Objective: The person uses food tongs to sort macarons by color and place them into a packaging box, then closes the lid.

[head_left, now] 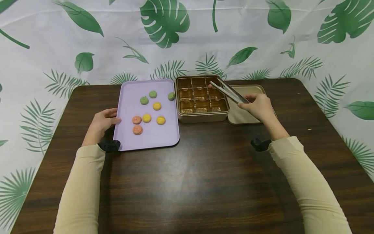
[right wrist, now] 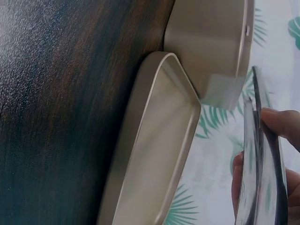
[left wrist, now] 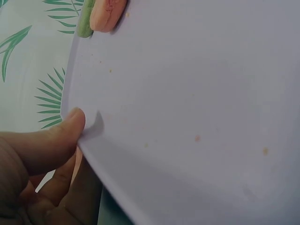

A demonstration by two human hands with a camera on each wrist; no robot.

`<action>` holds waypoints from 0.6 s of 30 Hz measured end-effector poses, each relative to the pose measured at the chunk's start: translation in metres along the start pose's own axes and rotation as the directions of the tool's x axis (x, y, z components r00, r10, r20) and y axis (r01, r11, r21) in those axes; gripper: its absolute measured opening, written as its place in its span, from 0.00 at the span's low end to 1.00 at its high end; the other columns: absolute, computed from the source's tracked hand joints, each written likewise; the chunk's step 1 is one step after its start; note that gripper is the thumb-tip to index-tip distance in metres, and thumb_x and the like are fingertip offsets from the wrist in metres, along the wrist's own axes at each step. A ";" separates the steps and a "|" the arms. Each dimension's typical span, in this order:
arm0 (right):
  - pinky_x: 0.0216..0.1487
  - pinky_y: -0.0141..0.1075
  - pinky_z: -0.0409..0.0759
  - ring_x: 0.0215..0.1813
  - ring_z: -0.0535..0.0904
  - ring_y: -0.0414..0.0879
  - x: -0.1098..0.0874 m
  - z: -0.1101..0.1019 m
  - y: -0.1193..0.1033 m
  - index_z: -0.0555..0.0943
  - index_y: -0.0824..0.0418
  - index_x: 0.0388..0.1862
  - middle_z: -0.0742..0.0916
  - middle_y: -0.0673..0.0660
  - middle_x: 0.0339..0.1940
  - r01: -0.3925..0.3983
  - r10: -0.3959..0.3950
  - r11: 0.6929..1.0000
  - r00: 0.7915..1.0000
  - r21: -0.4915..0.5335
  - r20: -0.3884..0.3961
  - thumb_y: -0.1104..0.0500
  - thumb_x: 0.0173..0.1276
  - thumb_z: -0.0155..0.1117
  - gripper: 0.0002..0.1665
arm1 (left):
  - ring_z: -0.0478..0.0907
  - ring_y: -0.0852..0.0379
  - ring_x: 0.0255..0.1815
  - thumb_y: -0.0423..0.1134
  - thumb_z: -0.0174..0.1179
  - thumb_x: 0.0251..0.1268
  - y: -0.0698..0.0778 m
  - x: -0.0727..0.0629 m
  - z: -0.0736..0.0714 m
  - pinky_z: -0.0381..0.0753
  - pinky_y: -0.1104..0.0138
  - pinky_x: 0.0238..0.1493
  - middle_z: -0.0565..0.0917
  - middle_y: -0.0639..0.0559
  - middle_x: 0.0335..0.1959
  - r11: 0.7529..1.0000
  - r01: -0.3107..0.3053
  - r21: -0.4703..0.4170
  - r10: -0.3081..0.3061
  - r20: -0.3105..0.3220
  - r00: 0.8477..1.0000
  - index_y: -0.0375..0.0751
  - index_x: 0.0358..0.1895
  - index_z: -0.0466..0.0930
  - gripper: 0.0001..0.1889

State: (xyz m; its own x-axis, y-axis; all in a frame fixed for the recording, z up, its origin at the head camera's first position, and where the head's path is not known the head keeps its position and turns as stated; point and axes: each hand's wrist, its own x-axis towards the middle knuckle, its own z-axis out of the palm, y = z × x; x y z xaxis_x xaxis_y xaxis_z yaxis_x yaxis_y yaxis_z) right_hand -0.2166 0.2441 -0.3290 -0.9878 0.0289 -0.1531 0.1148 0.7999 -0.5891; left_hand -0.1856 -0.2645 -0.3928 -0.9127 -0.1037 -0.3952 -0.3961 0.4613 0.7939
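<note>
My left hand (head_left: pixel 103 124) grips the left edge of a lilac tray (head_left: pixel 125 97), with the thumb on its rim in the left wrist view. Green macarons (head_left: pixel 144 100), yellow macarons (head_left: pixel 147 118) and pink macarons (head_left: pixel 137 130) lie on this tray. Metal tongs (head_left: pixel 233 94) are held in my right hand (head_left: pixel 258 105), between thumb and fingers. Their tips, spread apart, reach over the right part of a gold tin (head_left: pixel 203 117) with a divided insert (head_left: pixel 187 94). A small pinkish bit (head_left: pixel 209 85) shows beside one tip.
To the right of the tin lies its gold lid (head_left: pixel 242 113), inner side up. One green macaron (head_left: pixel 171 96) leans at the tray's right edge, next to the tin. Behind the dark wooden table (head_left: pixel 187 175) hangs a leaf-print cloth (head_left: pixel 117 39).
</note>
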 end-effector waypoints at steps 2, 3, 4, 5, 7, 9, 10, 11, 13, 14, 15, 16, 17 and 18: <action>0.58 0.55 0.74 0.64 0.71 0.63 -0.002 0.000 -0.001 0.73 0.64 0.65 0.76 0.68 0.65 0.001 -0.001 1.000 1.000 0.009 0.001 0.46 0.63 0.64 0.35 | 0.62 0.40 0.68 0.34 0.50 0.71 0.000 0.000 0.000 0.61 0.50 0.72 0.62 0.33 0.72 1.000 0.005 -0.007 -0.005 -0.006 1.000 0.37 0.75 0.51 0.31; 0.57 0.55 0.75 0.64 0.72 0.62 -0.003 0.000 -0.002 0.73 0.63 0.65 0.76 0.68 0.65 0.006 -0.006 1.000 1.000 0.013 -0.001 0.46 0.63 0.64 0.35 | 0.62 0.40 0.68 0.34 0.50 0.71 0.000 0.000 0.000 0.62 0.50 0.72 0.62 0.33 0.71 1.000 0.008 -0.011 -0.008 -0.007 1.000 0.37 0.75 0.51 0.31; 0.55 0.54 0.76 0.63 0.72 0.62 -0.004 0.000 -0.003 0.73 0.63 0.64 0.76 0.68 0.64 0.016 -0.016 1.000 1.000 0.018 -0.006 0.46 0.63 0.65 0.35 | 0.62 0.40 0.68 0.34 0.50 0.71 0.000 0.000 0.001 0.62 0.50 0.72 0.63 0.33 0.71 1.000 0.011 -0.017 -0.012 -0.010 1.000 0.37 0.75 0.52 0.31; 0.54 0.52 0.76 0.62 0.73 0.62 -0.005 0.001 -0.005 0.74 0.63 0.64 0.77 0.68 0.64 0.030 -0.030 0.999 1.000 0.027 -0.011 0.46 0.63 0.65 0.34 | 0.62 0.41 0.68 0.33 0.50 0.70 0.001 0.000 0.001 0.62 0.51 0.72 0.63 0.34 0.71 1.000 0.015 -0.023 -0.015 -0.013 1.000 0.37 0.74 0.52 0.31; 0.50 0.48 0.78 0.61 0.74 0.61 -0.007 0.003 -0.008 0.75 0.64 0.63 0.78 0.68 0.62 0.062 -0.061 0.997 0.998 0.045 -0.016 0.48 0.63 0.65 0.33 | 0.63 0.41 0.68 0.33 0.50 0.70 0.001 0.000 0.001 0.62 0.52 0.73 0.64 0.35 0.71 0.999 0.022 -0.037 -0.023 -0.016 1.000 0.37 0.74 0.53 0.31; 0.47 0.45 0.78 0.60 0.76 0.62 -0.010 0.006 -0.013 0.75 0.65 0.62 0.80 0.69 0.60 0.098 -0.097 0.993 0.995 0.059 -0.020 0.50 0.63 0.66 0.32 | 0.63 0.42 0.68 0.33 0.50 0.70 0.001 0.000 0.001 0.62 0.52 0.73 0.63 0.35 0.71 0.998 0.028 -0.047 -0.029 -0.016 0.999 0.37 0.74 0.53 0.31; 0.47 0.44 0.78 0.59 0.76 0.61 -0.011 0.007 -0.016 0.75 0.66 0.61 0.80 0.68 0.60 0.113 -0.112 0.992 0.994 0.062 -0.016 0.50 0.63 0.66 0.31 | 0.62 0.42 0.69 0.32 0.50 0.70 0.002 0.000 0.001 0.62 0.53 0.73 0.63 0.35 0.72 0.998 0.032 -0.052 -0.033 -0.016 0.999 0.37 0.74 0.53 0.31; 0.47 0.45 0.78 0.60 0.76 0.62 -0.013 0.009 -0.019 0.75 0.66 0.62 0.80 0.68 0.60 0.127 -0.127 0.990 0.992 0.068 -0.007 0.51 0.63 0.66 0.31 | 0.62 0.42 0.69 0.32 0.50 0.70 0.002 0.000 0.001 0.62 0.53 0.73 0.63 0.36 0.72 0.998 0.036 -0.057 -0.037 -0.014 0.999 0.38 0.74 0.53 0.31; 0.47 0.45 0.79 0.59 0.76 0.61 -0.017 0.012 -0.025 0.75 0.66 0.62 0.80 0.68 0.59 0.147 -0.148 0.987 0.989 0.070 0.007 0.51 0.63 0.66 0.31 | 0.62 0.42 0.70 0.33 0.50 0.70 0.002 0.000 0.001 0.61 0.53 0.73 0.62 0.36 0.72 0.996 0.049 -0.069 -0.049 -0.009 0.999 0.38 0.75 0.52 0.31; 0.47 0.46 0.79 0.58 0.76 0.61 -0.020 0.014 -0.028 0.75 0.65 0.62 0.80 0.68 0.59 0.157 -0.158 0.985 0.987 0.068 0.018 0.51 0.63 0.66 0.31 | 0.62 0.42 0.71 0.33 0.50 0.70 0.002 0.000 0.001 0.61 0.53 0.74 0.62 0.37 0.73 0.996 0.055 -0.076 -0.056 -0.007 0.998 0.39 0.75 0.52 0.31; 0.46 0.47 0.79 0.57 0.77 0.61 -0.022 0.015 -0.032 0.75 0.65 0.62 0.81 0.68 0.58 0.162 -0.164 0.984 0.986 0.069 0.025 0.51 0.63 0.66 0.31 | 0.61 0.43 0.71 0.33 0.50 0.70 0.002 0.000 0.000 0.61 0.53 0.74 0.61 0.37 0.73 0.995 0.060 -0.078 -0.060 -0.003 0.998 0.39 0.75 0.52 0.31; 0.47 0.47 0.78 0.57 0.77 0.60 -0.024 0.017 -0.035 0.76 0.64 0.62 0.81 0.67 0.57 0.173 -0.176 0.982 0.984 0.068 0.036 0.51 0.63 0.66 0.31 | 0.61 0.43 0.72 0.33 0.50 0.70 0.002 0.001 0.000 0.60 0.54 0.74 0.61 0.38 0.73 0.994 0.065 -0.084 -0.066 -0.001 0.998 0.39 0.75 0.52 0.31; 0.47 0.48 0.78 0.56 0.77 0.60 -0.027 0.019 -0.039 0.76 0.64 0.61 0.81 0.67 0.57 0.183 -0.186 0.981 0.982 0.069 0.044 0.52 0.63 0.66 0.30 | 0.60 0.43 0.72 0.34 0.49 0.71 0.001 0.001 0.000 0.59 0.54 0.74 0.61 0.38 0.74 0.993 0.073 -0.089 -0.073 0.002 0.997 0.40 0.75 0.52 0.31; 0.47 0.48 0.78 0.55 0.78 0.60 -0.029 0.021 -0.042 0.76 0.63 0.61 0.82 0.67 0.56 0.190 -0.193 0.980 0.980 0.067 0.050 0.52 0.62 0.67 0.29 | 0.60 0.43 0.72 0.33 0.49 0.71 0.001 0.002 0.000 0.59 0.54 0.74 0.60 0.38 0.74 0.993 0.076 -0.096 -0.076 0.005 0.997 0.40 0.75 0.52 0.31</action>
State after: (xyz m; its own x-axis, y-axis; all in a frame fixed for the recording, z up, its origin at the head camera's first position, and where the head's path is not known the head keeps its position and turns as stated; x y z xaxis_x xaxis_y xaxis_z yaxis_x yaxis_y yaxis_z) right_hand -0.1910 0.1971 -0.3160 -0.9848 -0.1562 -0.0757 -0.0681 0.7489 -0.6592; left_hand -0.1877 -0.2645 -0.3925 -0.8797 -0.1338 -0.4563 -0.4718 0.3656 0.8024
